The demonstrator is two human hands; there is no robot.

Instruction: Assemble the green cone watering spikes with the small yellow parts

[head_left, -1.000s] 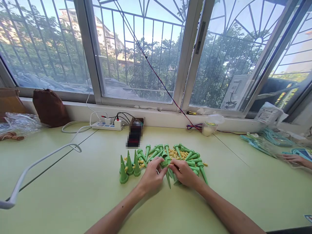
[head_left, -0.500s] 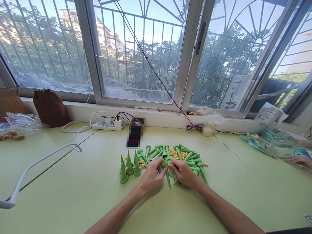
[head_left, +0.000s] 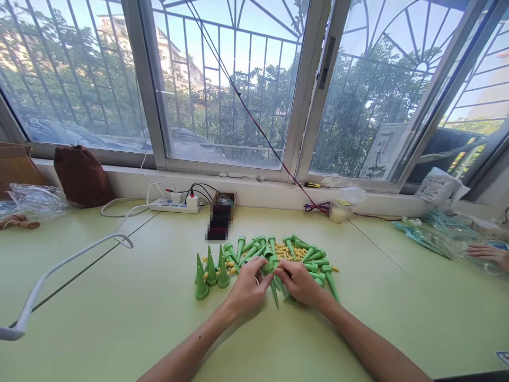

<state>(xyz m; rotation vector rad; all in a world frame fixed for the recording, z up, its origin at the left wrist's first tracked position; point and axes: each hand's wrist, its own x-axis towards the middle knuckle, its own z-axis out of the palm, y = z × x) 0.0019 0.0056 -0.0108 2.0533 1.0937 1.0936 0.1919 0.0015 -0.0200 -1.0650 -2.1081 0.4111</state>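
Note:
My left hand (head_left: 248,282) is closed around the ribbed cap end of a green plastic spike (head_left: 274,296), its point angled down toward me. Fingertips of my right hand (head_left: 298,282) are pinched together against that cap; whatever sits between them is too small and hidden to make out. Beyond both hands lies a pile of similar green spikes (head_left: 329,278), tips pointing various ways. Small yellow pegs (head_left: 293,252) are heaped among them. Left of my left hand, several spikes (head_left: 201,289) stand upright on their caps, with a few yellow pieces between them.
A white cable (head_left: 71,262) arches over the table's left side. Behind the pile are a power strip (head_left: 175,206), a small box (head_left: 230,200) and a jar (head_left: 340,210). A brown pouch (head_left: 82,175) sits back left. Another person's hand (head_left: 491,253) touches plastic bags (head_left: 445,228) at right.
My hands stay almost in place at the spike's cap. At the far right, the other person's hand has shifted up slightly and its fingers now spread over the plastic.

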